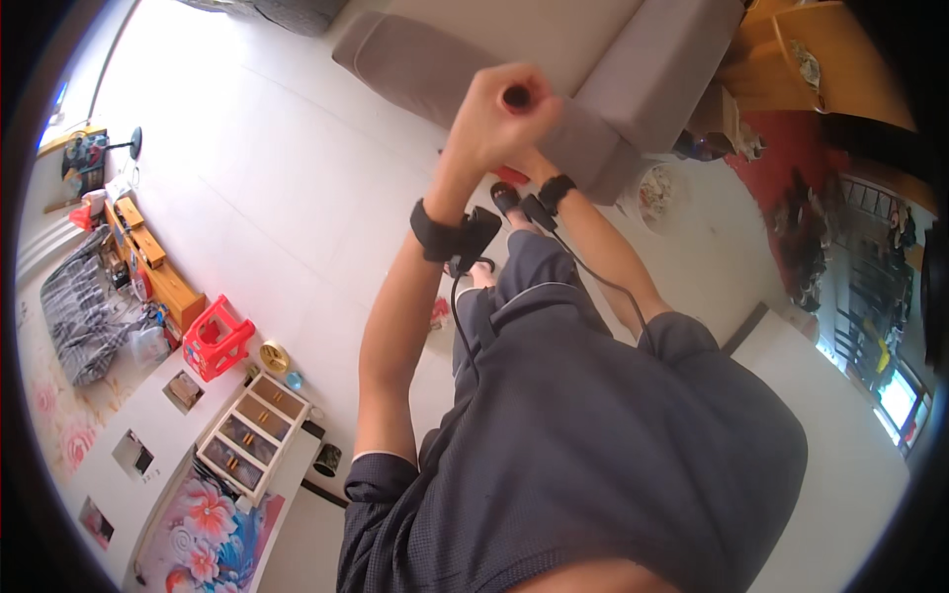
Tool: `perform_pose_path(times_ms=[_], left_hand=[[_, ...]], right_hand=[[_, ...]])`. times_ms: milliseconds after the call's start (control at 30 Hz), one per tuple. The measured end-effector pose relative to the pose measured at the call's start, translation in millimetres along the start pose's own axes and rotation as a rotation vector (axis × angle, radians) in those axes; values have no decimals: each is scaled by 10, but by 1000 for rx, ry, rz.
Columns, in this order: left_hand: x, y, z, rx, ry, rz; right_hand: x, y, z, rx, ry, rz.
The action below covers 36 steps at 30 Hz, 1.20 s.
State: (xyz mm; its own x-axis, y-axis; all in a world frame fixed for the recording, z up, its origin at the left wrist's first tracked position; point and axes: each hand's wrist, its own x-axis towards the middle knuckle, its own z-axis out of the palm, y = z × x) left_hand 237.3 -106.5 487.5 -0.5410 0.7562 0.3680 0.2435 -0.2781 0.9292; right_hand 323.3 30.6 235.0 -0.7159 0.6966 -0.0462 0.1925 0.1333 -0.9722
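Note:
My left hand (484, 124) is raised in front, its fingers wrapped round something like a stick or handle. Only its dark round end (516, 97) shows, pointing up at me; the rest is hidden under the fist, so its kind is unclear. Lower down, partly behind the left hand, is my right hand (535, 164); its fingers are out of sight, so its hold cannot be made out. A small red piece (510, 175) shows beside it. Black straps with small devices and cables are on both wrists.
A grey sofa (395, 64) stands ahead, with a whitish bin (655, 193) of litter near its right end. To the left are a red plastic stool (217, 338), a small drawer cabinet (255, 435) and a wooden unit (158, 257). My feet are on pale floor tiles.

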Motion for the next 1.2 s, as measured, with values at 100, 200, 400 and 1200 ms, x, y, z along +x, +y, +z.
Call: perform_pose_path(times_ms=[100,200,400,1200], left_hand=[[-19,21,-92,13,28,-61],[-172,-275,-158,168,55,-21],[-937,-911,-307,310,192,-236],[-5896,-1173,-603,-513,975,-701]], right_hand=[[247,4,249,90,-128,-53],[422,46,455,253,-269,-30],[-6,-19,586,-178,-80,-380],[-2269,179,1534,-203,-938,381]])
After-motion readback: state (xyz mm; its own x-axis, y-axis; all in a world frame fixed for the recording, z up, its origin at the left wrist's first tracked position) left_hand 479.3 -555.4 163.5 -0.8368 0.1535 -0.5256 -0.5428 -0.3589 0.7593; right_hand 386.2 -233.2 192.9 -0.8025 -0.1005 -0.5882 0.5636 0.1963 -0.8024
